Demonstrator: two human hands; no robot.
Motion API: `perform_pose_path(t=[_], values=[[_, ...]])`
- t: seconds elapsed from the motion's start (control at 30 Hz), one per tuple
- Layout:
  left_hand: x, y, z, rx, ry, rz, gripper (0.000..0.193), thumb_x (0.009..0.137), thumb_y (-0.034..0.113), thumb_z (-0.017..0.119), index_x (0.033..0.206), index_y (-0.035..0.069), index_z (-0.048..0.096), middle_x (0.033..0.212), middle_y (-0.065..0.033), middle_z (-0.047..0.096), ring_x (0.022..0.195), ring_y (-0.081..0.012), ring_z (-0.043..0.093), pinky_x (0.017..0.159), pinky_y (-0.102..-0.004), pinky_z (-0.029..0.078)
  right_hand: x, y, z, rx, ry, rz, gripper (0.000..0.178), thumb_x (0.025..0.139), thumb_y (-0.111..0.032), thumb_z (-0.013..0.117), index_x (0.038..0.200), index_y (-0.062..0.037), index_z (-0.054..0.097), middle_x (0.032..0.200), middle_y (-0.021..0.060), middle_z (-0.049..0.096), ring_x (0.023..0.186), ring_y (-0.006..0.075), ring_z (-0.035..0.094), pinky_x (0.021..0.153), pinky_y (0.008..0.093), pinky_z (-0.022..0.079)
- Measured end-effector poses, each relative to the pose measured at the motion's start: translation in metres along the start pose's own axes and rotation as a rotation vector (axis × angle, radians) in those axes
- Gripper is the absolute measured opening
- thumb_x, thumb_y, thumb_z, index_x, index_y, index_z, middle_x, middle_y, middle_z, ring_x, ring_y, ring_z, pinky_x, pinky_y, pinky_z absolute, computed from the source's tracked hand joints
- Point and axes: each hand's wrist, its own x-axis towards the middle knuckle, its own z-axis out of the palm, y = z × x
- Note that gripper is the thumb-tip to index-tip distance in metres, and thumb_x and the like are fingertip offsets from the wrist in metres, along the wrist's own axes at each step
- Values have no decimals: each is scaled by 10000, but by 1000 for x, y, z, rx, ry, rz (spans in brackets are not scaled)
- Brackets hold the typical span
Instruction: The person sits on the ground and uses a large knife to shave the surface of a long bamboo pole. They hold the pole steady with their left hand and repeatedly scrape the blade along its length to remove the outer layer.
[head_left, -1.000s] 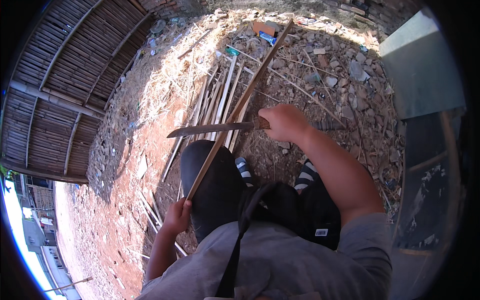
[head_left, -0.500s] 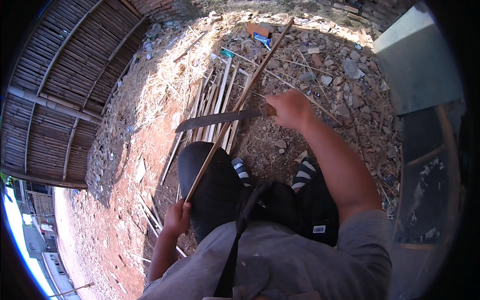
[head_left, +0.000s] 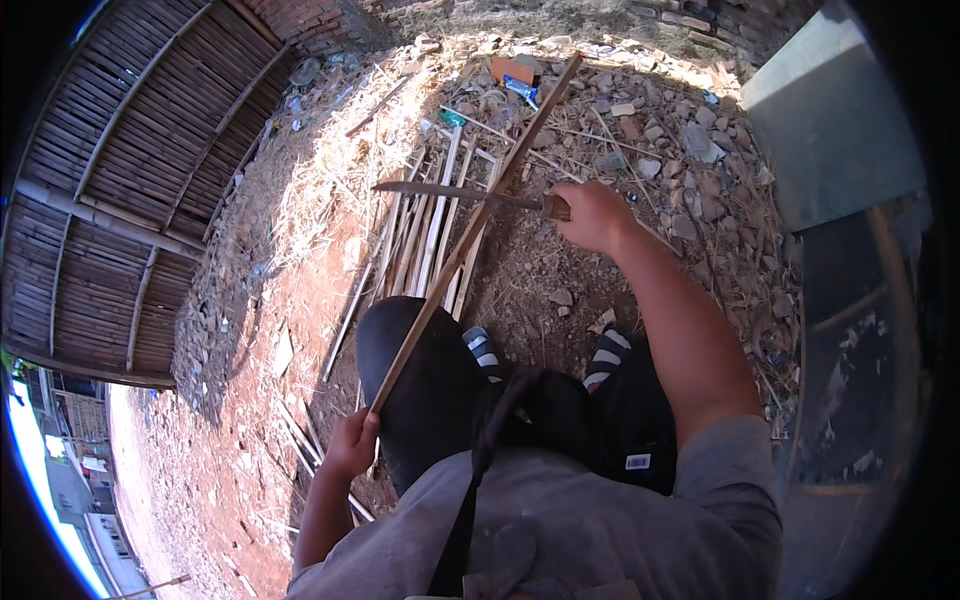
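Note:
A long brown strip of bamboo or wood [head_left: 432, 293] slants from beside my left thigh up and away to the right. My left hand [head_left: 353, 442] is closed round its near end. With my right hand [head_left: 596, 216] I grip the wooden handle of a machete [head_left: 440, 190]. Its dark blade points left and crosses the strip at about the upper middle, seen nearly edge-on. Whether the blade touches the strip or bites into it, I cannot tell. The strip passes over or against my left knee.
Several pale split strips [head_left: 430, 235] lie on the ground beyond my knees, more [head_left: 300, 430] to the left. Rubble [head_left: 690, 190] and dry straw [head_left: 320, 140] cover the ground. A woven bamboo wall [head_left: 130, 120] stands left, a grey-green panel [head_left: 840, 120] right.
The machete has moved up and slightly right along the strip, its blade turned from broadside to nearly edge-on. The strip's far end has shifted slightly down and left, showing a wider face.

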Motion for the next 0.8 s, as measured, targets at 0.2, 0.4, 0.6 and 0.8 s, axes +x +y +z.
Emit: perform_pose_path(t=[0.2,0.4,0.6,0.8], values=[[2,-10,-2,-76,-65,-49,516,1066,420,465,816,-17,580,619,-136,555,592,-237,554,583,-396,432,-6,13,-30,65,16,238,282,840,-261,703,1068,-95,702,919,169,717,880,364,698,787,486,554],[5,-17,-6,-253,-168,-99,512,1076,427,448,817,4,578,611,-13,502,605,-121,485,553,-350,395,-15,-23,-15,-151,-203,-13,264,816,-255,712,1029,-107,663,930,138,711,919,358,693,814,484,555],[3,-9,-4,-73,-75,-68,518,1079,394,439,822,-29,592,653,-96,554,650,-150,518,599,-379,434,1,-4,-8,-34,-150,21,244,814,-210,691,1031,-106,658,905,152,705,880,360,695,769,493,555],[5,-16,-7,-176,-157,-169,522,1078,436,446,815,7,586,650,-19,531,646,-109,490,590,-330,419,-1,15,-20,17,-10,241,236,810,-205,687,1019,-98,663,883,159,699,858,366,690,771,493,551]])
